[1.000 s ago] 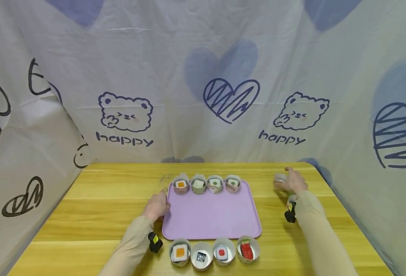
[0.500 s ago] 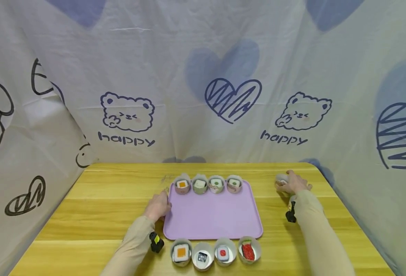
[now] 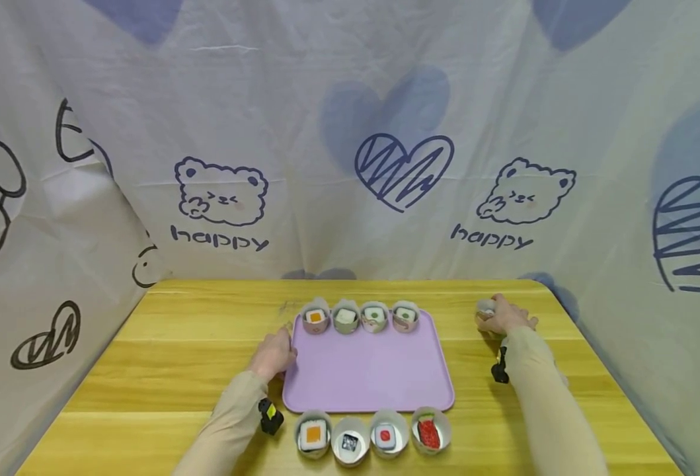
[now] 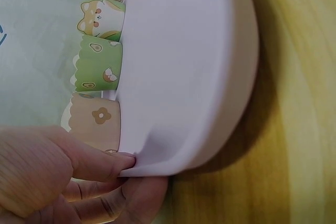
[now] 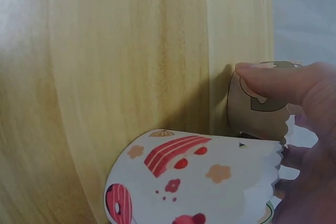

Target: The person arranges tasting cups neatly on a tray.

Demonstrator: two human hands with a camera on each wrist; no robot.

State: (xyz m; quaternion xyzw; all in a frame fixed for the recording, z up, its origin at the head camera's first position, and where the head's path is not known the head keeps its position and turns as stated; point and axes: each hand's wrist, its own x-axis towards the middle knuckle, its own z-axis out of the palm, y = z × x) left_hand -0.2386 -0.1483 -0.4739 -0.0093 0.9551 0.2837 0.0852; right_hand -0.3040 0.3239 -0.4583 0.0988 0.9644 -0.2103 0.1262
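My left hand (image 3: 273,354) pinches the left rim of a pale purple tray (image 3: 373,370), thumb on top and fingers beneath, as the left wrist view shows. Toward the far right of the table, my right hand (image 3: 507,314) grips a paper baking cup (image 5: 252,111) with a cartoon print, thumb along its side. Right beside it in the right wrist view stands a white paper cup (image 5: 184,177) printed with cake and a doughnut; the arm mostly hides it in the head view. Several paper cups, among them a green cup (image 4: 98,64), line the tray's far edge, holding sushi-like pieces.
Before the tray's near edge stands a row of several paper cups, including one with a red-topped piece (image 3: 428,433). The wooden table (image 3: 165,357) ends at a printed cloth (image 3: 326,218) hung behind and along both sides.
The right hand's raised finger has come down and the hand has settled around the paper cup. My left hand stays on the tray rim; the whole head view has shifted slightly.
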